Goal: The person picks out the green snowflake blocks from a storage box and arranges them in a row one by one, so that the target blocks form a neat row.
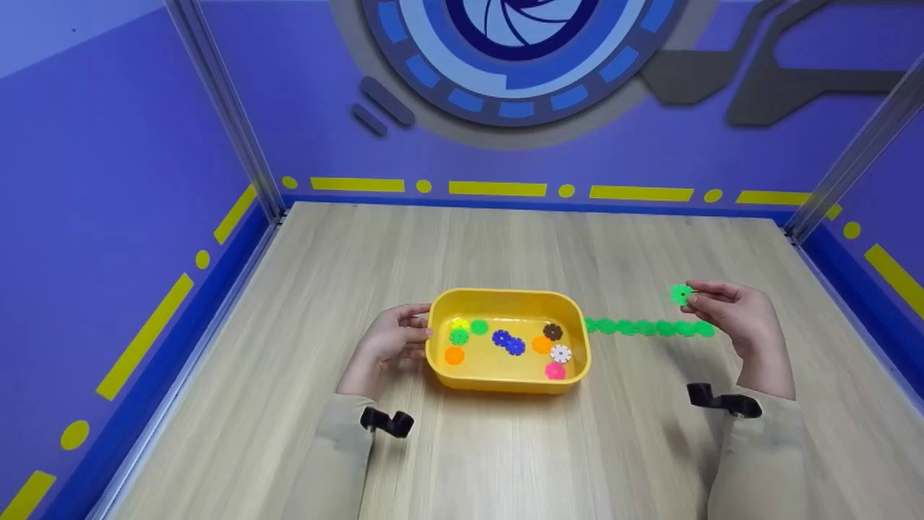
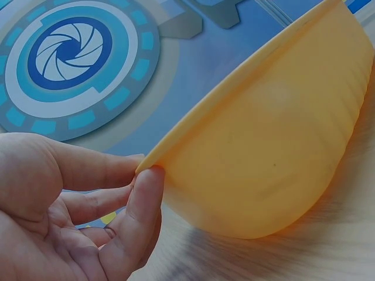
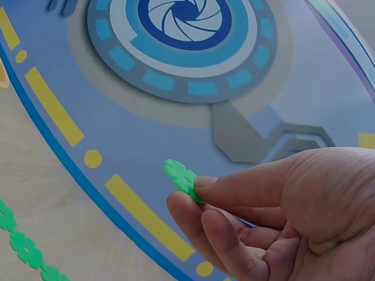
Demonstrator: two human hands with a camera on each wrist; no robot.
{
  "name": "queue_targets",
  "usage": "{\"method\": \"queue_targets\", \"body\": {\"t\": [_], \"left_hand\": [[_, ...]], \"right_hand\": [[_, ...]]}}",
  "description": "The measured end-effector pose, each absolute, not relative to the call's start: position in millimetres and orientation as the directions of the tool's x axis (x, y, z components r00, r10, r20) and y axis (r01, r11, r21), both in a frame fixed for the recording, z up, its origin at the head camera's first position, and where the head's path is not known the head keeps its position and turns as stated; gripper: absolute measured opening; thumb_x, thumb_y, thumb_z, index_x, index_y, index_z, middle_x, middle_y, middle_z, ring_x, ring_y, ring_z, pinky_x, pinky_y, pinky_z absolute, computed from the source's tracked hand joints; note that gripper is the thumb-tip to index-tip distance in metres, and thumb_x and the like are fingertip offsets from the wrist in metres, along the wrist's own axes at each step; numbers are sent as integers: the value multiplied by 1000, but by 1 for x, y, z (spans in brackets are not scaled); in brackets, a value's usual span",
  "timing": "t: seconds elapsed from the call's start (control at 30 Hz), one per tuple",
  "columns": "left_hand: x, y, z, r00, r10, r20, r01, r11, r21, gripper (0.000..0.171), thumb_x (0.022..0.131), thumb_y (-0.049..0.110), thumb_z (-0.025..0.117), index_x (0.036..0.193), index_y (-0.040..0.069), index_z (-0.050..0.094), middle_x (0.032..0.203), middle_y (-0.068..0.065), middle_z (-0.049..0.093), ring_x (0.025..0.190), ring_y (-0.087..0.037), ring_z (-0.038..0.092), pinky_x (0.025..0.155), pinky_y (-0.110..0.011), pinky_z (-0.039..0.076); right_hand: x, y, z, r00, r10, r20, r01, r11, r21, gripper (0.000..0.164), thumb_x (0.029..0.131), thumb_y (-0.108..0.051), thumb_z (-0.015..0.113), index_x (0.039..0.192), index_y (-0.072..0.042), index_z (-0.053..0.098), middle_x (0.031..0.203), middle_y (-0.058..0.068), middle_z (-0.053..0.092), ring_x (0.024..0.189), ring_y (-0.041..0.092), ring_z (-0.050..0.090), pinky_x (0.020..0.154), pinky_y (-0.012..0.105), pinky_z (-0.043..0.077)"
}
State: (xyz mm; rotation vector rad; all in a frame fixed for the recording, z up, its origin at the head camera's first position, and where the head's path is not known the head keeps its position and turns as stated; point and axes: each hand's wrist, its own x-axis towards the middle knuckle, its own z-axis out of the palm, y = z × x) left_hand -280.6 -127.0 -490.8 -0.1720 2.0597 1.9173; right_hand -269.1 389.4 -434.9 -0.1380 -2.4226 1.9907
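My left hand (image 1: 388, 338) pinches the left rim of a yellow plastic bin (image 1: 509, 381); the left wrist view shows thumb and fingertips on its edge. Inside lie several small notched plastic discs, among them a white disc (image 1: 561, 353), a brown disc (image 1: 553, 331) and a pink disc (image 1: 555, 371). Above the table at the right, my right hand (image 1: 747, 321) holds a green notched disc (image 3: 183, 178) between thumb and fingers. Just below that hand, a chain of green discs (image 1: 646, 328) runs leftward to the bin's right side, where the bin hides any further part.
Light wood table (image 1: 476, 462) lies under everything. A blue-purple back wall (image 1: 303, 108) with a printed round emblem stands behind it, and side panels with metal corner posts (image 1: 231, 115) rise at left and right. Black wrist mounts (image 1: 724, 401) sit on both sleeves.
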Motion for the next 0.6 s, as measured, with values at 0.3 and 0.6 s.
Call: {"method": "queue_targets", "body": {"t": [0.3, 0.6], "left_hand": [[-281, -128, -491, -944, 126, -306, -295, 95, 951, 54, 92, -6, 68, 144, 6, 58, 101, -6, 60, 74, -14, 62, 62, -27, 62], [-281, -128, -491, -944, 124, -306, -296, 89, 951, 53, 93, -6, 68, 143, 5, 58, 99, -5, 57, 74, -14, 60, 61, -25, 59]], "right_hand": [[-267, 407, -443, -989, 120, -87, 99, 102, -990, 21, 98, -7, 68, 113, -19, 75, 91, -18, 74, 80, 1, 74, 78, 12, 59], [-266, 423, -453, -977, 162, -135, 126, -65, -990, 25, 95, 1, 69, 98, -22, 78, 87, -12, 75, 76, 5, 75, 75, 15, 61]]}}
